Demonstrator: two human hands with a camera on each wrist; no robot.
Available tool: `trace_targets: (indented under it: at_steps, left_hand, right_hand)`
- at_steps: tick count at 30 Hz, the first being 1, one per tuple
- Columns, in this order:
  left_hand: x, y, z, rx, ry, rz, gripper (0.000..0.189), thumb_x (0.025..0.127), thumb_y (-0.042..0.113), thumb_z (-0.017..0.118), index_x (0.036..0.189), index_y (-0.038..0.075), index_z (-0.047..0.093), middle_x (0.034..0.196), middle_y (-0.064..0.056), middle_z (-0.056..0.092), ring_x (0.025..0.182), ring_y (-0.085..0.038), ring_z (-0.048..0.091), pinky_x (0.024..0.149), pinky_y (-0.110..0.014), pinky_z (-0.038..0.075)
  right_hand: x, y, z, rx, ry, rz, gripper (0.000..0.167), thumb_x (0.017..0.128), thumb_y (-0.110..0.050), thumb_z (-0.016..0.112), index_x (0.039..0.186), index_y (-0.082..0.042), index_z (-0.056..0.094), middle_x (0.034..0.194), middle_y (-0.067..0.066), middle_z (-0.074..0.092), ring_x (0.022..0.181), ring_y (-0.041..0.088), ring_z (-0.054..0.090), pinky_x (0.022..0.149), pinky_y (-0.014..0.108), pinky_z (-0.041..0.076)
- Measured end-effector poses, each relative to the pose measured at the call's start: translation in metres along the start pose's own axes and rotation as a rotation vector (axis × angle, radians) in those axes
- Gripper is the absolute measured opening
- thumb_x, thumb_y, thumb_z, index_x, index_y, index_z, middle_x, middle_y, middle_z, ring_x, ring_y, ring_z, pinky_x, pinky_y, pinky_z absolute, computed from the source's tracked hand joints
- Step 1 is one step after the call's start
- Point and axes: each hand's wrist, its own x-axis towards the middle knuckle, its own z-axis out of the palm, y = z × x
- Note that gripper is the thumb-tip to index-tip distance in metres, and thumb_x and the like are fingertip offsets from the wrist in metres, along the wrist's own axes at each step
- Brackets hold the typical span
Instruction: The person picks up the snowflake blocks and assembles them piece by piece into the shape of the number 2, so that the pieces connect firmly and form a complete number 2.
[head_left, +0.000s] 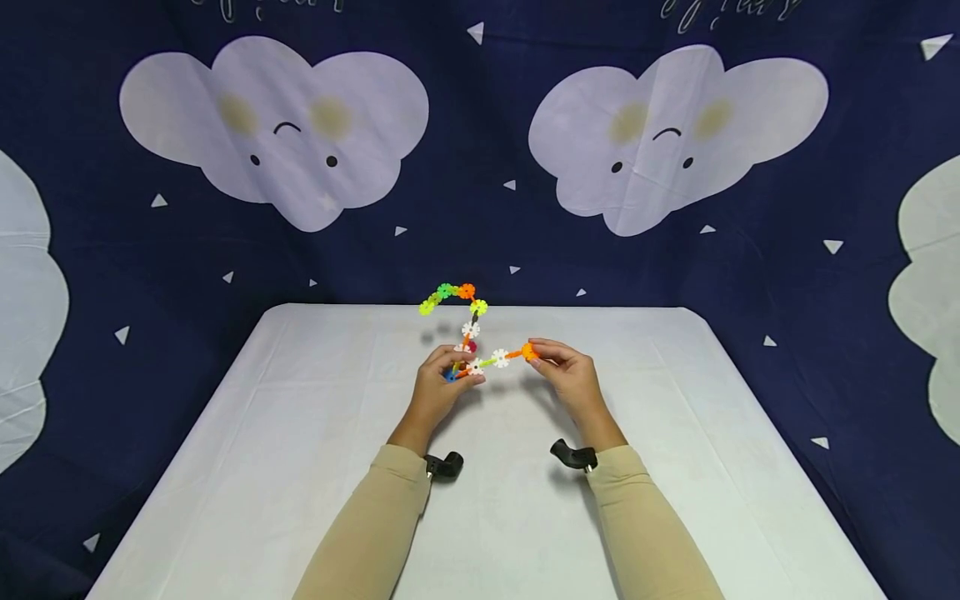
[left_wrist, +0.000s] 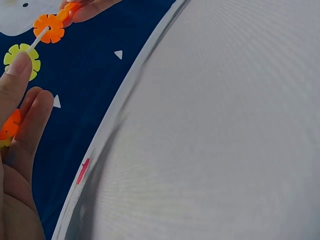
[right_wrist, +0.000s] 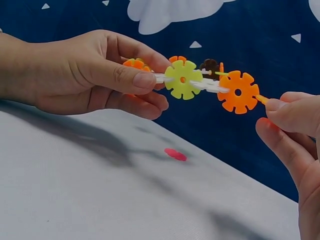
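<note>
A chain of interlocking flower-shaped plastic discs point(head_left: 500, 358), in white, orange, yellow, green and blue, stretches between the hands above the table. My left hand point(head_left: 438, 390) pinches it near a bend, thumb in front; its fingers hide some of the discs there. Past that hand the chain bends away and curls leftward, ending in yellow-green discs point(head_left: 426, 307). With thumb and fingertips, my right hand point(head_left: 573, 379) pinches an orange disc point(head_left: 528, 352) at the chain's other end. In the right wrist view, a yellow disc point(right_wrist: 183, 80) and an orange disc point(right_wrist: 238, 92) lie between the hands.
One pink disc point(right_wrist: 175, 154) lies on the white table point(head_left: 300, 467), below the chain near the far edge. Behind the table hangs a dark blue cloth point(head_left: 480, 208) with clouds and small triangles. Each wrist carries a black camera mount point(head_left: 446, 466).
</note>
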Motion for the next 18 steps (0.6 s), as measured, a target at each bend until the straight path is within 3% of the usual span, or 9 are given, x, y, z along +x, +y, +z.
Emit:
trace_targets:
  at_steps: [7, 18]
  left_hand:
    - [0.002, -0.039, 0.000, -0.015, -0.024, -0.023, 0.038, 0.077, 0.008, 0.095, 0.111, 0.002, 0.079, 0.118, -0.009, 0.067, 0.110, -0.027, 0.061, 0.091, -0.021, 0.051]
    - [0.002, -0.041, -0.001, -0.011, -0.059, -0.036, 0.039, 0.077, 0.006, 0.094, 0.111, -0.004, 0.078, 0.118, -0.009, 0.067, 0.111, -0.026, 0.061, 0.092, -0.022, 0.050]
  right_hand:
    - [0.000, -0.001, 0.000, -0.026, 0.004, 0.014, 0.028, 0.091, 0.016, 0.074, 0.119, 0.017, 0.070, 0.133, 0.029, 0.064, 0.114, 0.024, 0.069, 0.093, 0.029, 0.059]
    - [-0.001, -0.002, 0.000, -0.067, -0.015, 0.032, 0.024, 0.090, 0.015, 0.076, 0.114, 0.015, 0.073, 0.127, 0.027, 0.068, 0.117, 0.026, 0.068, 0.097, 0.033, 0.057]
